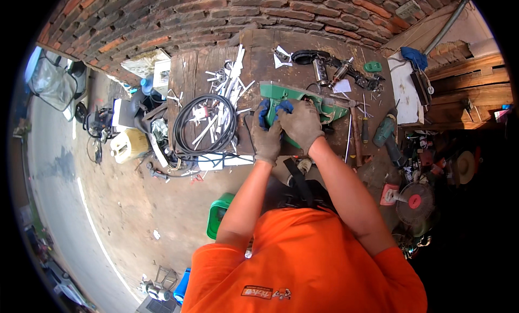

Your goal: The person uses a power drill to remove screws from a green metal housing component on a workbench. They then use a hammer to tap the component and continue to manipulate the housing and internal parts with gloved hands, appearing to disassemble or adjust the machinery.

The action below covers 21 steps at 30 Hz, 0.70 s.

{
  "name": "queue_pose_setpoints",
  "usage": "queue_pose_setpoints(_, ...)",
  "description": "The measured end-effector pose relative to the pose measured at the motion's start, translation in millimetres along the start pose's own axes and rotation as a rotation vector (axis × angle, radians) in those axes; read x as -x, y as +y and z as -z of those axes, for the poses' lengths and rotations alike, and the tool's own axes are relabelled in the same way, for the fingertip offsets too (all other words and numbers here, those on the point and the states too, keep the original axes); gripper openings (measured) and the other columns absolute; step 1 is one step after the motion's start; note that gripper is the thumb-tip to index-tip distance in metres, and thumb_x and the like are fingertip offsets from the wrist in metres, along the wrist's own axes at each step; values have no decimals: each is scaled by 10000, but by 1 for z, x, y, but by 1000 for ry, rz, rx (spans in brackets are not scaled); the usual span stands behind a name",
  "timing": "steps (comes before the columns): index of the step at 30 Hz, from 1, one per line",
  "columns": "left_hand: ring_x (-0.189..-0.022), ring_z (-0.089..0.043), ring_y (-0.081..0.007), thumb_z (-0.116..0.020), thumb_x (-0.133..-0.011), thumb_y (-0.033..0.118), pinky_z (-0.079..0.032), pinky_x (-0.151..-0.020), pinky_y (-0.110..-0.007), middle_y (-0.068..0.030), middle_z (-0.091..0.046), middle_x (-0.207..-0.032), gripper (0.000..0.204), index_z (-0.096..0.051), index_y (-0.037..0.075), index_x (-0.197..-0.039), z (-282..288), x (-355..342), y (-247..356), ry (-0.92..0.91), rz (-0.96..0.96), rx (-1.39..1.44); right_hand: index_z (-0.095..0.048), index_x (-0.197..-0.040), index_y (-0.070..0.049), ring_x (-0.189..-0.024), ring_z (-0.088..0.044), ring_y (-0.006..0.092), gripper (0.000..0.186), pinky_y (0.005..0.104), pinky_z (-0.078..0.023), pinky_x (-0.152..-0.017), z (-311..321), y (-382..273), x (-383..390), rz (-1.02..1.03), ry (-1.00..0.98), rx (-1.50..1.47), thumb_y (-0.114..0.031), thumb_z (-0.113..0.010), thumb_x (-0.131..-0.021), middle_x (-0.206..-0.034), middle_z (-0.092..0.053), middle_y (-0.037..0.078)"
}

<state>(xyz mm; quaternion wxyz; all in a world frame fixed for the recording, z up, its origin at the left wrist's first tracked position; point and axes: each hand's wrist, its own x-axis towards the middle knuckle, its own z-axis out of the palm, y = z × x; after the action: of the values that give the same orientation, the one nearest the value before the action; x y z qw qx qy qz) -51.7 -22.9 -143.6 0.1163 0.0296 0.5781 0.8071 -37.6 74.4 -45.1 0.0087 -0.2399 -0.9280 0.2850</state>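
Observation:
A green tool housing [275, 91], open-framed and angular, lies on the wooden workbench [208, 66] in front of me. My left hand [266, 139], in a grey-brown work glove, grips its near left side with curled fingers. From the right, my gloved right hand [301, 125] bends over the middle of the same housing, its fingertips turned inward. Blue material shows at the fingers of both hands; whether it is cloth or part of the gloves, I cannot tell. The gloves hide much of the housing's centre.
Left of my hands lie a coiled black cable [205, 124] and a heap of white strips [233, 78]. Dark motor parts [321, 70] sit at the back. A hammer [355, 130], a screwdriver [365, 130] and a green cordless drill [385, 130] are on the right. A green bin [217, 213] stands below.

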Motion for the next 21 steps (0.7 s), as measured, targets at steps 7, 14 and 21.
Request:
queue_pose_setpoints(7, -1127, -571, -151, -644, -937, -5, -484, -962, -276, -110, -568, -1313, 544, -427, -28, -1436, 6, -2, -7, -58, 45, 65, -716, -988, -48, -887, -692, 389, 324, 477, -548, -791, -4, 4, -2, 34, 12, 97, -338, -630, -871, -943, -707, 232)
queue_pose_setpoints(14, -1180, -551, -164, -591, -942, -42, -490, -968, -297, -112, -530, -1385, 553, -402, -27, -1462, 15, -2, 4, -169, 73, 191, -727, -901, -3, -688, -697, 293, 201, 384, -564, -643, 11, 3, -3, -177, -90, -394, -182, -640, -873, -836, -726, 161)
queue_pose_setpoints(21, -1184, -560, -386, -600, -801, 16, -476, -991, -393, -248, -507, -1391, 596, -468, -38, -1380, 24, -1, 30, -176, -730, -909, -726, -943, 1, -631, -640, 100, 146, 277, -533, -555, 10, 22, 6, -310, -198, -917, -115, -647, -902, -810, -716, 44)
